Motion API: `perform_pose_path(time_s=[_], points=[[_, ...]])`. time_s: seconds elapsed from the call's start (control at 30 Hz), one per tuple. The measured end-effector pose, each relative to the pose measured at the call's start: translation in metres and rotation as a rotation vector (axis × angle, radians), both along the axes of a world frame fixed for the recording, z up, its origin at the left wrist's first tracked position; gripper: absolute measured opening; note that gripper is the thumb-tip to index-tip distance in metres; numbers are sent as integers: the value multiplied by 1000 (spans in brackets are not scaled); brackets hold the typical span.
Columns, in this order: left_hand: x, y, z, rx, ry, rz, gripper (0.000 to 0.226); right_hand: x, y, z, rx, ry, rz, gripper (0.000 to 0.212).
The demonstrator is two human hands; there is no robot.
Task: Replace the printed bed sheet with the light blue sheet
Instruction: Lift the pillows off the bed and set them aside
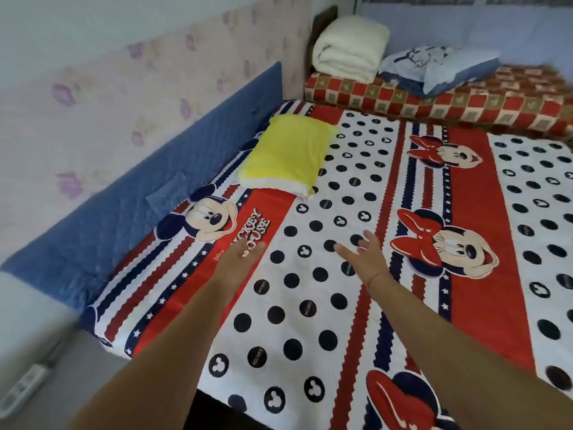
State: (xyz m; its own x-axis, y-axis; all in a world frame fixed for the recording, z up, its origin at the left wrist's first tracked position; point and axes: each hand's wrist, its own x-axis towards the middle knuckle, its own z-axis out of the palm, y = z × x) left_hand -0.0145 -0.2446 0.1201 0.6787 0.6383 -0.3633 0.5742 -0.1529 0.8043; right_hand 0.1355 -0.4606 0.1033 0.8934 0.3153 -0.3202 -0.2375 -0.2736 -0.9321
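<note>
The printed bed sheet (347, 197), red, white and navy with cartoon mice and black dots, lies spread flat over the bed. A yellow pillow (288, 156) rests on it near the blue padded side board. My left hand (245, 256) reaches out over the red stripe with its fingers straight, holding nothing. Over the dotted white band, my right hand (364, 256) is also stretched forward with spread fingers and holds nothing. A light blue cloth or pillow (440, 68) lies on the second bed at the back; I cannot tell if it is the light blue sheet.
A blue quilted board (124, 206) lines the wall on the left. A second bed with a red checked cover (449, 100) stands at the back, with a folded white blanket (350, 48) on it. A power strip (24, 386) lies on the floor at lower left.
</note>
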Motion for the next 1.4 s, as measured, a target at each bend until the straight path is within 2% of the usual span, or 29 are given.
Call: perform_pose_path(time_s=[0.1, 0.27, 0.63, 0.77, 0.93, 1.4], points=[[21, 30, -3, -64, -28, -19, 79, 20, 33, -4, -21, -2, -8, 91], [55, 84, -12, -119, -79, 9, 74, 56, 93, -9, -26, -1, 4, 91], [140, 197, -27, -110, -31, -17, 72, 133, 199, -18, -25, 0, -75, 90], [180, 240, -39, -145, -33, -64, 69, 160, 240, -29, -23, 21, -135, 95], [227, 290, -54, -158, -2, -151, 68, 191, 286, -45, 10, 49, -208, 91], [340, 358, -136, -162, 93, -146, 76, 290, 338, -107, -138, 97, -228, 94]])
